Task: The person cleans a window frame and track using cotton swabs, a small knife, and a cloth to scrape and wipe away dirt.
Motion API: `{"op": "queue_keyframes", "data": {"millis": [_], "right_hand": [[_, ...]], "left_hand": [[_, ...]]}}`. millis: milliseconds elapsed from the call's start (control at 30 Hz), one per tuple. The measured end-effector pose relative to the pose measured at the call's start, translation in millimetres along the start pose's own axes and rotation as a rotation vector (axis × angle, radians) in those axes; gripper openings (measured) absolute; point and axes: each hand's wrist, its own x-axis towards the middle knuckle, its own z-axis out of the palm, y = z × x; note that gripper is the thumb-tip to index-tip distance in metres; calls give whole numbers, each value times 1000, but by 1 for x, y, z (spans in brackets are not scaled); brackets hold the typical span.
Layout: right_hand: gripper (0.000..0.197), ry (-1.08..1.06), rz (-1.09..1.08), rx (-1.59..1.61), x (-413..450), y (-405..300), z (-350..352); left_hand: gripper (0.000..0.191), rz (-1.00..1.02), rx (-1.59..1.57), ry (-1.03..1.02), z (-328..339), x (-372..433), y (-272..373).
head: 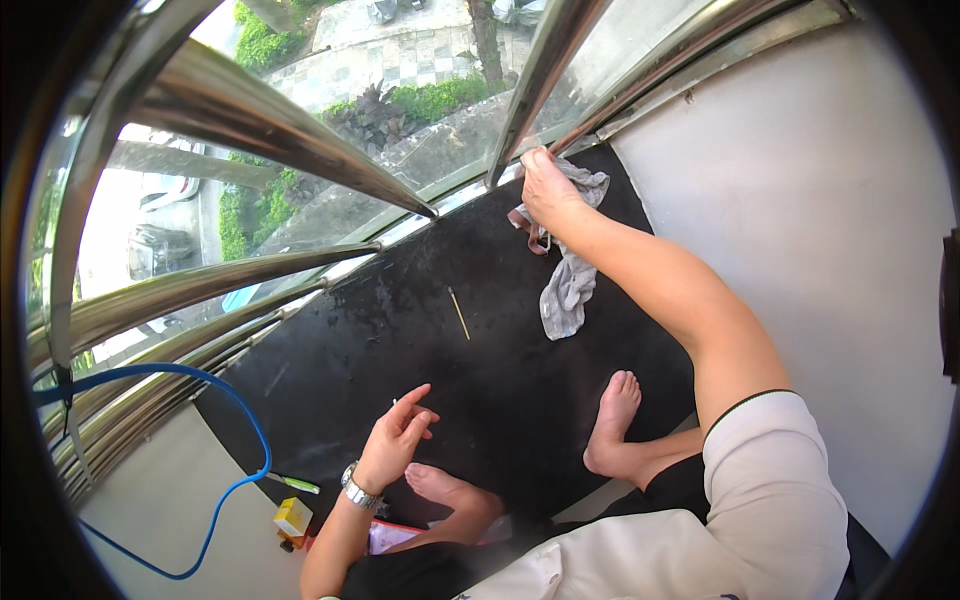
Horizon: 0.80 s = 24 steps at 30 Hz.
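My right hand is at the foot of the metal bars by the far right corner, fingers bent against a bar's base. A crumpled grey cloth hangs from under that hand and wrist down onto the black floor; whether the fingers grip it is hidden. Beside it lies a brown strap. My left hand, with a metal wristwatch, is over the floor near my left foot, fingers partly bent; a small white tip shows behind the index finger. Between the hands, a thin stick with a dark tip lies on the floor.
Steel railing bars and glass line the far and left sides. A blue cable loops at left. Near it are a green-handled knife or similar tool and a yellow box. A white wall stands at right.
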Motion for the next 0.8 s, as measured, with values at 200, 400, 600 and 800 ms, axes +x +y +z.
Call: {"op": "queue_keyframes", "data": {"millis": [200,400,600,800], "right_hand": [[26,264,146,342,-30,-6,34],[36,514,370,845,-38,4,36],[47,488,380,713,-36,-18,41],[36,330,622,1061,-57,5,82]], "left_hand": [[46,-7,-36,0,-5,-8,-10],[45,-4,-72,-16,-4,-11,-25],[44,-22,-78,-20,-6,-9,-17],[44,-2,-99,16,-7,-5,-22]]}}
